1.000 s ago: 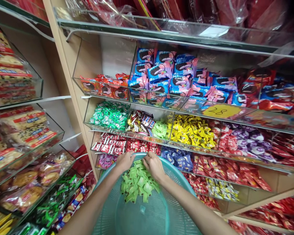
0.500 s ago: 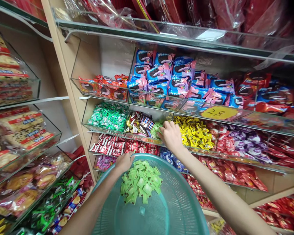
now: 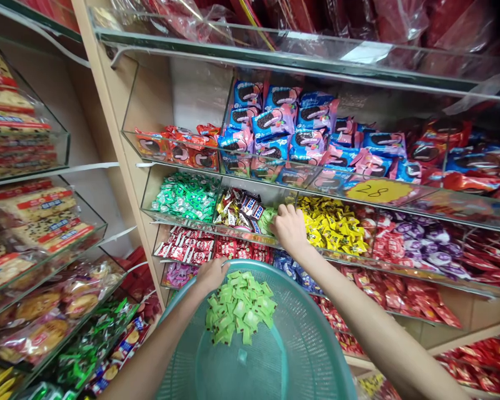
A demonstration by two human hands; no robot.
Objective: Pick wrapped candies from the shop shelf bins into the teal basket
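Note:
My left hand (image 3: 212, 273) is wrapped over the far left rim of a teal plastic basket (image 3: 316, 333). Inside the basket lies a heap of small light-green candy packets (image 3: 241, 308). My right hand (image 3: 290, 229) reaches into a shelf compartment, at its front edge, with fingers curled downward. Just left of those fingers are similar green packets (image 3: 266, 219). The fingertips are hidden, so whatever they grip cannot be made out. Dark chocolate bar packets (image 3: 248, 208) share the compartment's left side.
Yellow-wrapped candies (image 3: 337, 228) fill the compartment to the right, and green foil sweets (image 3: 186, 195) sit farther left. Blue cookie packs (image 3: 273, 122) are stacked above, behind a clear shelf front with a yellow price tag (image 3: 379, 190). Bagged pastries (image 3: 45, 216) line the left shelves.
My right hand's fingers have curled further down beside the green packets in the compartment. My left hand stays on the basket rim, and the view has shifted slightly.

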